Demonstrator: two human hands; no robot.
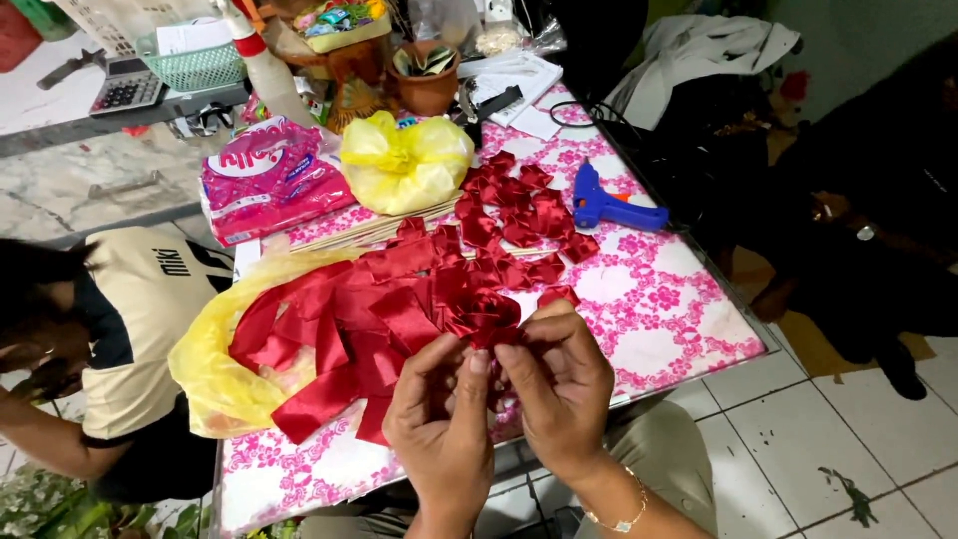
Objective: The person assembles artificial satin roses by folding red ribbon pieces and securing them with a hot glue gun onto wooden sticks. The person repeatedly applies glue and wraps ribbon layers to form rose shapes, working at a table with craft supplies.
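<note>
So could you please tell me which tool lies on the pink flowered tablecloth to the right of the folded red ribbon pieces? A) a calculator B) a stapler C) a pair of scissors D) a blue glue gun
D: a blue glue gun lies on the tablecloth just right of the pile of folded red ribbon pieces.

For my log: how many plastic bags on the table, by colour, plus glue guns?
Yellow plastic bags: 2
Pink printed plastic pack: 1
Blue glue gun: 1
Total: 4
</note>
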